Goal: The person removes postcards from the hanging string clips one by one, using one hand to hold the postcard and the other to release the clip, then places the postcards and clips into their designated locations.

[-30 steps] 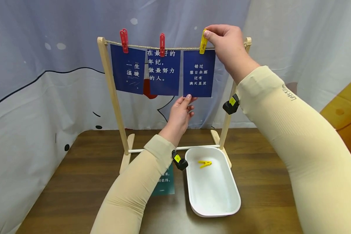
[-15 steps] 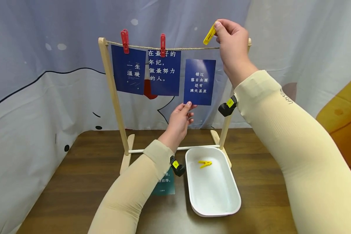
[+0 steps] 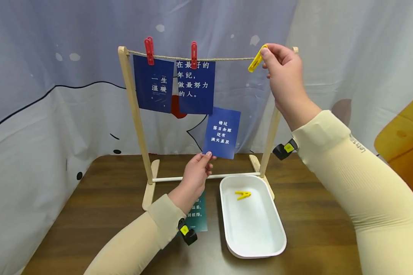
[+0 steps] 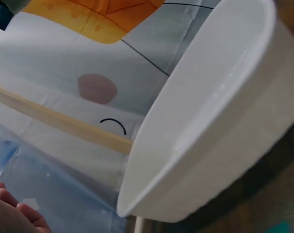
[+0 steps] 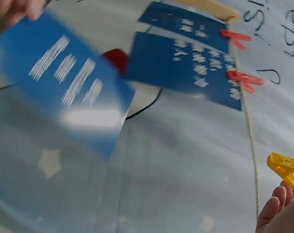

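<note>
My left hand (image 3: 194, 173) pinches a blue card (image 3: 222, 131) with white writing by its lower left corner. The card tilts below the line, in front of the rack. Up at the right end of the rope (image 3: 227, 59), my right hand (image 3: 285, 74) holds a yellow clothespin (image 3: 257, 59) between thumb and fingers. In the right wrist view that clothespin (image 5: 285, 168) stands beside the rope, with no card in it. Two other blue cards (image 3: 154, 84) hang at the left and middle, each under a red clothespin (image 3: 194, 55).
A wooden rack (image 3: 133, 110) carries the rope. On the brown table (image 3: 99, 214), a white basin (image 3: 254, 229) holds another yellow clothespin (image 3: 243, 195). A green card (image 3: 199, 219) lies partly under the left forearm. A patterned curtain (image 3: 72, 122) hangs behind.
The yellow clothespin came off the rope and card in my right hand, rose, then lowered a little. My left hand drew the card down and left, tilting it.
</note>
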The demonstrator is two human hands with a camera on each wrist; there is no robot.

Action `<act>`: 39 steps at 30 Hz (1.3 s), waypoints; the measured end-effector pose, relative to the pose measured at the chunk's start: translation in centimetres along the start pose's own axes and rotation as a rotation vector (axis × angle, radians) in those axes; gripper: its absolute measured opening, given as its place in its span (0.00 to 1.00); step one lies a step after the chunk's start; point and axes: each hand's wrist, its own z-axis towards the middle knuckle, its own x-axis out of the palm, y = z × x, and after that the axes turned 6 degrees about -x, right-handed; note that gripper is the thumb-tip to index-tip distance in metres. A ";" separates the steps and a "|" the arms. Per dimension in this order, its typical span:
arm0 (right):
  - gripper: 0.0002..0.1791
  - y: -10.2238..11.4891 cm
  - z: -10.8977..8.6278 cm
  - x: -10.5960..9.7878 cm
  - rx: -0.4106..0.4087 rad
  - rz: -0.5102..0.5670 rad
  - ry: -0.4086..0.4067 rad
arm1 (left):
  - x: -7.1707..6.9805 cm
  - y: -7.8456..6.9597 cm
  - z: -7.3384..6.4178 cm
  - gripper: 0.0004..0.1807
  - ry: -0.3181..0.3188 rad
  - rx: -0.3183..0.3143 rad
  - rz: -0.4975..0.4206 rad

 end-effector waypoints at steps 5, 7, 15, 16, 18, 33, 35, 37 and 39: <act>0.11 -1.9 -1.7 -1.8 -0.016 -0.100 0.056 | -2.2 1.0 -1.8 0.12 -0.097 -0.025 0.078; 0.13 -2.9 -2.5 -2.5 -0.021 -0.164 0.091 | -3.1 1.4 -2.5 0.12 -0.105 -0.046 0.084; 0.23 -6.9 -6.9 -4.7 0.070 -0.462 0.283 | -6.1 3.6 -5.2 0.11 -0.063 -0.109 0.117; 0.23 -7.3 -7.5 -4.9 0.076 -0.496 0.313 | -6.5 3.8 -5.6 0.10 -0.064 -0.121 0.120; 0.23 -8.2 -8.5 -5.2 0.088 -0.551 0.363 | -7.1 4.3 -6.1 0.10 -0.070 -0.141 0.123; 0.18 -14.0 -16.0 -5.7 -0.084 -0.857 0.866 | -11.0 6.4 -8.5 0.11 -0.101 -0.266 0.135; 0.17 -14.6 -16.9 -5.9 -0.096 -0.868 0.909 | -11.2 6.7 -8.9 0.11 -0.086 -0.283 0.131; 0.16 -15.1 -17.7 -6.0 -0.102 -0.873 0.938 | -11.4 6.9 -9.2 0.12 -0.065 -0.297 0.121; 0.15 -15.6 -18.3 -6.2 -0.116 -0.871 0.960 | -11.6 7.1 -9.6 0.12 -0.049 -0.312 0.106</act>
